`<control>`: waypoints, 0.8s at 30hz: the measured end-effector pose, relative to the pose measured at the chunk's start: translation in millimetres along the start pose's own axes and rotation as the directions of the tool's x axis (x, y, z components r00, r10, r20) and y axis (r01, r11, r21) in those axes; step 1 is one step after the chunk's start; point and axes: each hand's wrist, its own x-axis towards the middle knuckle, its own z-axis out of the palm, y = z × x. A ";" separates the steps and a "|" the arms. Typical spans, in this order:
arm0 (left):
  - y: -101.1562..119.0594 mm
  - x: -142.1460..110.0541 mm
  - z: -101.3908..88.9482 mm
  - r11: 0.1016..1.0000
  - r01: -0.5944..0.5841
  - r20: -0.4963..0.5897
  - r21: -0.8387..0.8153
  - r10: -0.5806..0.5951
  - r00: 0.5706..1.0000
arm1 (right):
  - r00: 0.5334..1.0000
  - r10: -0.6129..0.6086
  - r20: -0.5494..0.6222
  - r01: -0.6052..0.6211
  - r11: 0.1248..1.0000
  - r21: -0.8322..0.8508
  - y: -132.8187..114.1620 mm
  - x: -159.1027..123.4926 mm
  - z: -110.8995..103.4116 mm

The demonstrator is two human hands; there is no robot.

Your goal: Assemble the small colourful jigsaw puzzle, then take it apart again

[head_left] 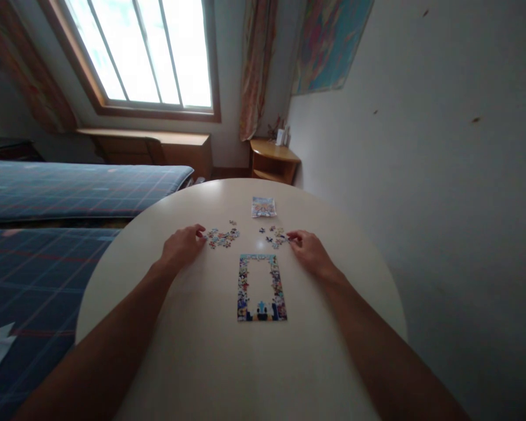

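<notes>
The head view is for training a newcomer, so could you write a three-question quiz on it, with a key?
1. True or false: the puzzle is filled in at its middle.
2. Which hand is beside the larger cluster of pieces?
3. Seen from the wearer, the small picture on the table lies: A) nearer than the puzzle; B) beyond it.

Key: 1 false; 2 the left hand; 3 B.

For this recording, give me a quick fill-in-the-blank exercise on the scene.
The left hand is at the ____ (larger/smaller) cluster of loose pieces.
The partly assembled puzzle is ____ (nearer to/farther from) the camera than those pieces.
The table has a ____ (rounded/square) edge.
The window appears ____ (left/right) of the wall poster.
Missing words: larger; nearer to; rounded; left.
</notes>
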 end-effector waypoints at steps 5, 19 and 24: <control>6.0 -1.9 -0.8 1.000 -0.006 -0.010 0.003 0.006 1.000 | 0.998 0.046 -0.031 -0.046 0.999 -0.004 4.2 0.6 -1.4; 7.4 -4.2 9.2 0.991 -0.110 -0.003 0.081 0.111 0.994 | 0.994 0.094 -0.059 -0.096 0.995 -0.026 3.8 1.3 -2.1; 12.5 -5.5 12.7 0.990 -0.119 -0.029 0.082 0.121 0.992 | 0.995 0.084 -0.055 -0.086 0.996 -0.037 3.9 1.5 -2.0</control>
